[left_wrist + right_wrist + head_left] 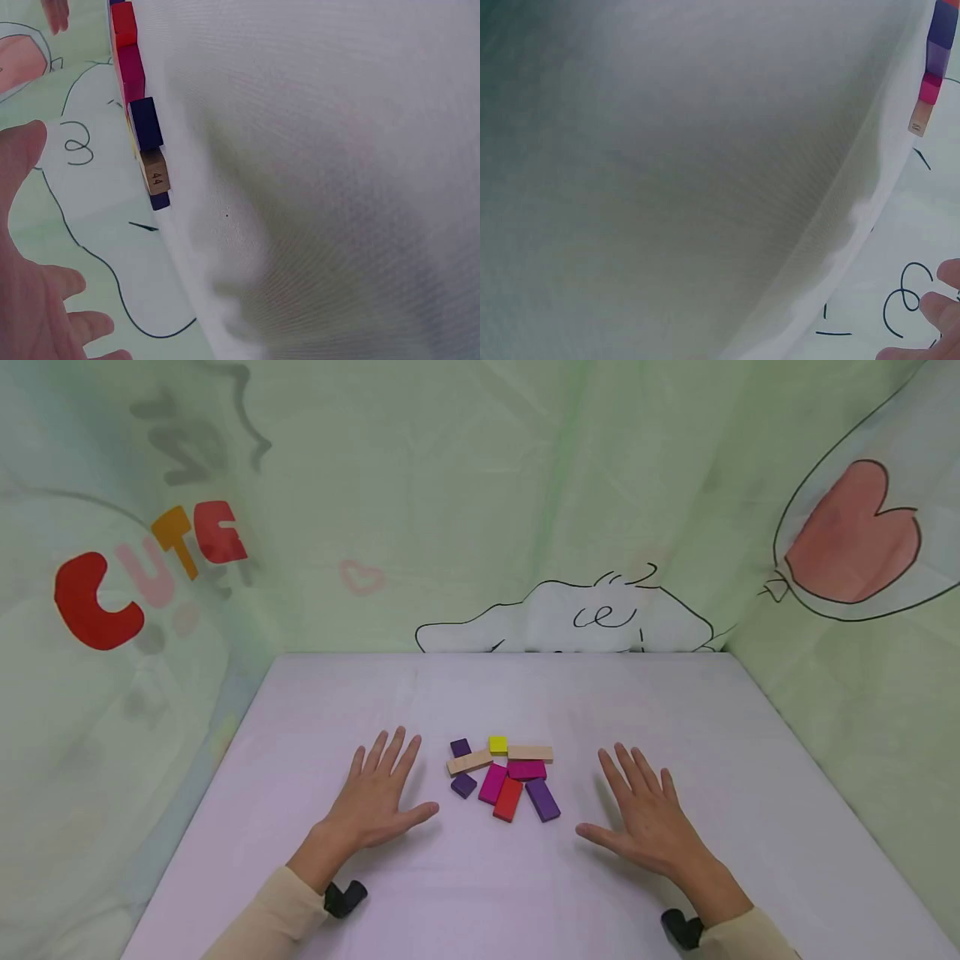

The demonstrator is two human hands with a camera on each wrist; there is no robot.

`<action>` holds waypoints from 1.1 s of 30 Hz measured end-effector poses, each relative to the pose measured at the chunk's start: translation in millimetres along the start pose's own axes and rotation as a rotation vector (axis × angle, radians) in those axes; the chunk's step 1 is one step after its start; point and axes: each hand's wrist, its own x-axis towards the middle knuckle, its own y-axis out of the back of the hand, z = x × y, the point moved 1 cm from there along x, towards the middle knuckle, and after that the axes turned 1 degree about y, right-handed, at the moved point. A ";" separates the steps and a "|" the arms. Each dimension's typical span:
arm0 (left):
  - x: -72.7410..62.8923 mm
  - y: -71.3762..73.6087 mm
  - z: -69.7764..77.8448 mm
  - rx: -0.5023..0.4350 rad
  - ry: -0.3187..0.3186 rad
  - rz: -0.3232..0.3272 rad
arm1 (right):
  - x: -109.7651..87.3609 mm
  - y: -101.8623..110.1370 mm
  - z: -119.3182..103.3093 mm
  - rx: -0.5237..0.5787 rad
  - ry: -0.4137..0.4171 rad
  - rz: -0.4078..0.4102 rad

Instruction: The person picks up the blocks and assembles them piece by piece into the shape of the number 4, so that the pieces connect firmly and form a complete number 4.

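Nearest: pale sleeves [262, 914] on both arms, a black fitting [345, 900] at the left wrist. Left hand [378, 797]: palm down, fingers straight and spread, holding nothing. Right hand [648, 822]: same pose, also holding nothing. A loose cluster of nine blocks lies on the white table [465, 893] between the hands; neither hand touches it. Key relation for a reach, in my judgement: the purple block [542, 799] lies left of the right thumb and slightly beyond it, its long axis slanting from far left to near right; the right hand is clearly nearer to it. Left of it, the red block [507, 799] leans its long axis a little rightward going away. Small dark block [464, 785] is the left thumb's nearest neighbour, just beyond and to the right. Next out: two magenta blocks [492, 783], the farther lying crosswise. Beyond: left tan block [470, 763] slanting, right tan block [530, 754] running side to side. Farthest of the cluster: second dark block [461, 747], partly hidden, and yellow block [498, 745]. Behind the table, pale green cloth [465, 485] with drawings.
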 end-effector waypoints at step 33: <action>8.1 6.8 16.9 -0.036 -0.015 -0.002 | 28.8 -9.4 -48.2 0.053 0.095 -0.021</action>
